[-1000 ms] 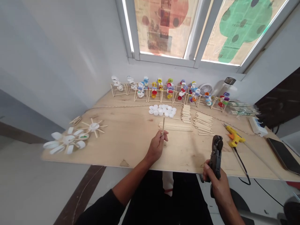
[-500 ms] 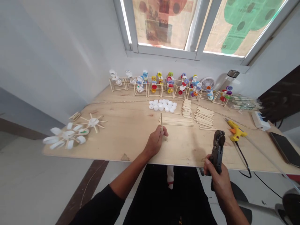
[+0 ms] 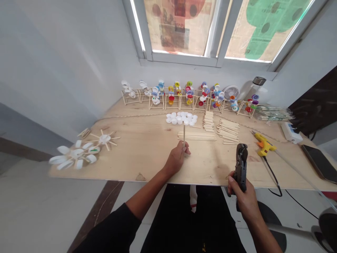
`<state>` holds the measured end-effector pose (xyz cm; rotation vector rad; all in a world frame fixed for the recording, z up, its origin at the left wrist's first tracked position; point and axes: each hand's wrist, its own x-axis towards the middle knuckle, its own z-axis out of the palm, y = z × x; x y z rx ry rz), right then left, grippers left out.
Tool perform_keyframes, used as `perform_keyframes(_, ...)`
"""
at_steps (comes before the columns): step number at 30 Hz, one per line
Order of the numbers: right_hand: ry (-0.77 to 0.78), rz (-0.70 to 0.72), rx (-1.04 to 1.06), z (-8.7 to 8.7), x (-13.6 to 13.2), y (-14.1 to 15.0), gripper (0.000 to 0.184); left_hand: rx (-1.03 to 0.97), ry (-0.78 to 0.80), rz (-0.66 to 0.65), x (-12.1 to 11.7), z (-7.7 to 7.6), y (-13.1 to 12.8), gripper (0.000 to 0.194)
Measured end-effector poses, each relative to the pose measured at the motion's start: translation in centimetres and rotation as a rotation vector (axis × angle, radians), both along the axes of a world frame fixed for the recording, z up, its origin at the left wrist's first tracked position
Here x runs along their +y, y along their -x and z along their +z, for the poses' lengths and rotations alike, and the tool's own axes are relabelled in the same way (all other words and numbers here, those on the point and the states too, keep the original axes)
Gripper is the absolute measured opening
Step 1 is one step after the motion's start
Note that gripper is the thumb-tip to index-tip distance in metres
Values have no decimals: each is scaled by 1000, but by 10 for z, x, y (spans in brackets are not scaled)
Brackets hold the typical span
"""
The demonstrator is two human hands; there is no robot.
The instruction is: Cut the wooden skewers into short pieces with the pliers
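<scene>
My left hand (image 3: 178, 156) is closed around a thin wooden stick (image 3: 184, 133), which stands nearly upright above the table. In my right hand (image 3: 243, 195), held over the table's front edge, is a black pliers-like cutter (image 3: 241, 163) with its rounded head pointing up. Just beyond my left hand lies a row of long wooden sticks (image 3: 197, 136). Behind it sits a cluster of white bottle caps (image 3: 181, 118). Two bundles of shorter sticks, one narrow (image 3: 209, 121) and one wider (image 3: 228, 131), lie to the right of the caps.
Small stick frames with coloured caps (image 3: 188, 98) line the wall. White cap wheels (image 3: 77, 153) lie at the left end of the wooden table (image 3: 126, 161). To the right are a yellow glue gun (image 3: 264, 144) with its cord, a phone (image 3: 319, 162) and a power strip (image 3: 291, 133).
The view has shifted slightly. My left hand and its stick sit a little further right relative to the long sticks. The cutter is still in my right hand.
</scene>
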<state>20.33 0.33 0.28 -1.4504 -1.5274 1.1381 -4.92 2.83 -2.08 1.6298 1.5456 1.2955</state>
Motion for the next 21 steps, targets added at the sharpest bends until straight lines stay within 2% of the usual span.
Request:
perform_keyframes(9,-24,31,-50,5,-1,1,31,62,25,-16,4,2,-4,10)
perform_keyframes(13,-30,80,-87,5,-3,0,27,76,29,-70,4,13,-4,10)
perform_keyframes(15,-41,111,-158,5,-5,0,23,71,50,-152,-1,23,-6,10)
perform_keyframes(19,-52,208,-345,8,-9,5,20,66,155,-442,-16,47,-12,16)
perform_keyframes(21,-53,266,-392,11,-10,9,19,80,198,-531,-23,57,-14,18)
